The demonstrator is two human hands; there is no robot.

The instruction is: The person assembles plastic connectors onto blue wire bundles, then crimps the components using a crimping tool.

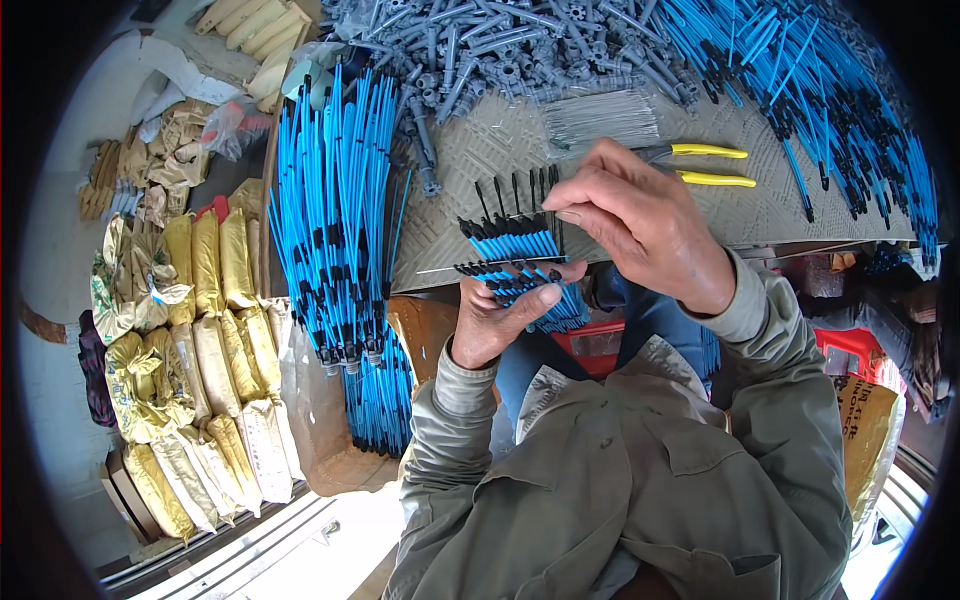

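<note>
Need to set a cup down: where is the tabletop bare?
The tabletop is bare left of the wire bundle, just this side of the grey parts, and between the yellow-handled pliers and blue rods at right. Crowded: far side, left end.

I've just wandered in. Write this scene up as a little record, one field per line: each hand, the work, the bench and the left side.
Left hand: holding a row of black-ended blue rods
Right hand: curled, fingertips near the row's black ends; grip unclear
Across the row: one thin wire
On the bench: grey plastic parts, thin silvery wires, yellow-handled tool, more blue rods
Far left: stacked yellowish packages
</note>
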